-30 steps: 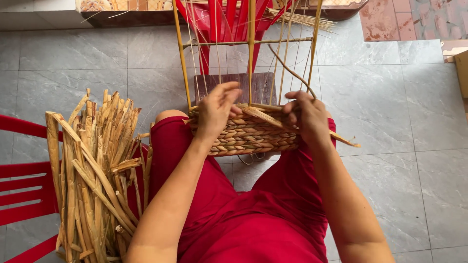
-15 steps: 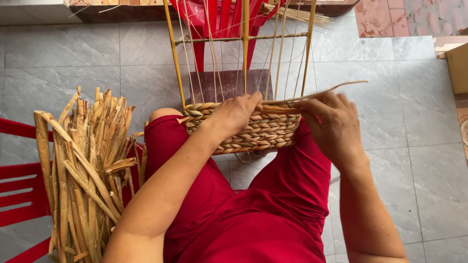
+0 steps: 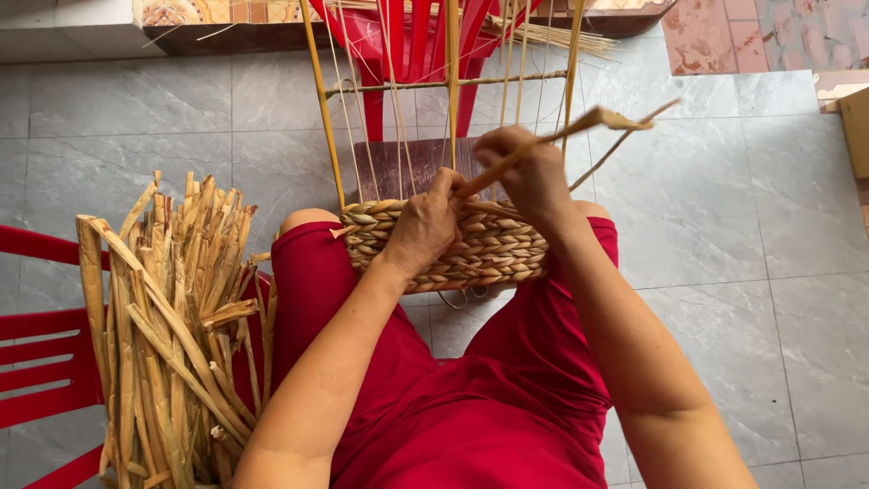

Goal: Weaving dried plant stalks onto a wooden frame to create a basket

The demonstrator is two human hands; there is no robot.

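Observation:
A half-woven basket (image 3: 493,249) of braided dry straw rests on my knees, with thin upright stakes (image 3: 450,91) rising from its rim. My left hand (image 3: 425,226) presses on the top of the woven band near its middle. Just above the rim, my right hand (image 3: 529,177) pinches a flat straw strand (image 3: 597,118), which runs up and to the right from the fingers. I wear red clothes (image 3: 471,398).
A bundle of dry straw strips (image 3: 167,326) lies on a red plastic chair (image 3: 36,362) at my left. Another red chair (image 3: 412,45) stands behind the basket frame. The floor is grey tile (image 3: 778,272). A cardboard box edge (image 3: 855,127) shows at far right.
My right hand has lifted off the rim and pulled the strand up and rightward. The left hand slid along the woven band and stays pressed on it.

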